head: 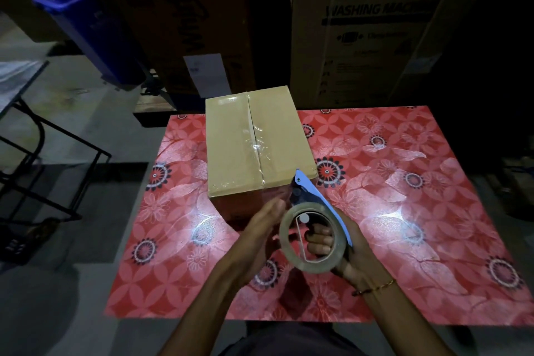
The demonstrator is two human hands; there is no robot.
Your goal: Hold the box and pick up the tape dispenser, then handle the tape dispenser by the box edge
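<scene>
Right hand [351, 251] wrapped round handle of blue tape dispenser [310, 196], fingers [319, 240] curled tight on grip, visible thru the hole of the clear tape roll [312, 237] mounted on it. Dispenser tilted, nose pointing up and away toward near right corner of cardboard box [257, 144], just beside that corner; touching or not, can't tell. Thin bracelet [375, 287] on right wrist. Left hand [261, 230] just left of roll, fingers straight and together, tips reaching toward dispenser nose near box's near face; contact w/ tape or roll unclear, nothing visibly gripped. Box upright on counter [404, 211], toward far edge, left of centre, flaps closed, clear tape strip running along centre seam, wrinkled and shiny approx midway. Counter covered w/ red floral-pattern sheet, glare spots either side of hands. Behind counter: large dark cartons, one on right [375, 32] printed LG / washing machine, another at left-centre w/ white labels. Blue swing-lid bin [75, 9] at far left, leaning in wide-angle view. Black metal frame [43, 153] on floor at left. Dim lighting overall; edges of view dark.
</scene>
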